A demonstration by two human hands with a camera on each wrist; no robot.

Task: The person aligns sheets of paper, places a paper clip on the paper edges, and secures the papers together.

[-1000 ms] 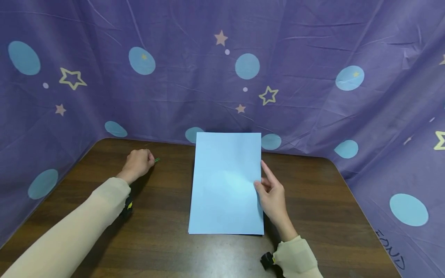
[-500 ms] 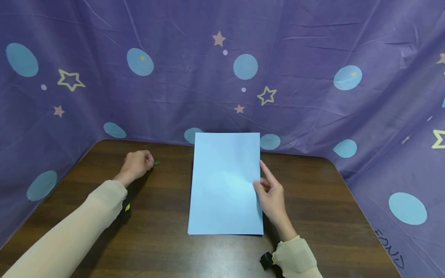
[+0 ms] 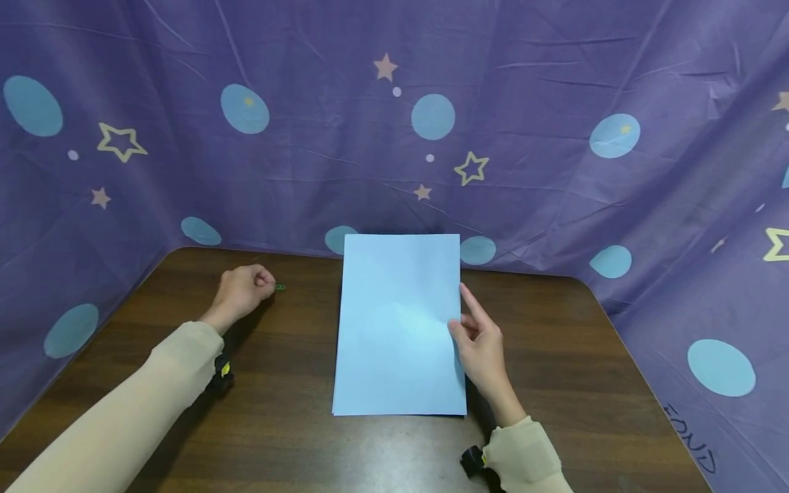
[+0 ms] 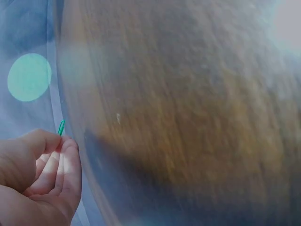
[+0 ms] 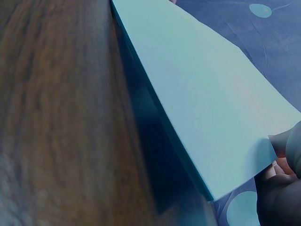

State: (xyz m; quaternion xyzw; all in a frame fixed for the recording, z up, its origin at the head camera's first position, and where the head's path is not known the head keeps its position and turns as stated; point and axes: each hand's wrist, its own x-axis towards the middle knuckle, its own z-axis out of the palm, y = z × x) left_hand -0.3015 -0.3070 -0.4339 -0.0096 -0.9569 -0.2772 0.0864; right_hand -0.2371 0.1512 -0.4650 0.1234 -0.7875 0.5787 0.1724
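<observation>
My left hand (image 3: 240, 293) is above the far left part of the table, pinching a small green paper clip (image 3: 280, 287) between thumb and fingertips. In the left wrist view, one end of the green paper clip (image 4: 61, 127) sticks out past the fingertips. Light blue paper (image 3: 401, 329), several sheets in a stack by its edge, is in my right hand (image 3: 483, 349). The thumb lies on the front face near the right edge, with fingers behind. From the right wrist, the paper (image 5: 188, 89) looks tilted, its lower edge raised off the wood.
A brown wooden table (image 3: 277, 438) with rounded far corners lies under both hands. Purple cloth (image 3: 524, 89) with blue ovals and stars hangs behind it and along both sides. Black wrist cameras (image 3: 473, 461) sit at both sleeves.
The green paper clip has turned in my left fingers, from slanting upward to nearly level. My right hand and the blue paper have stayed nearly still.
</observation>
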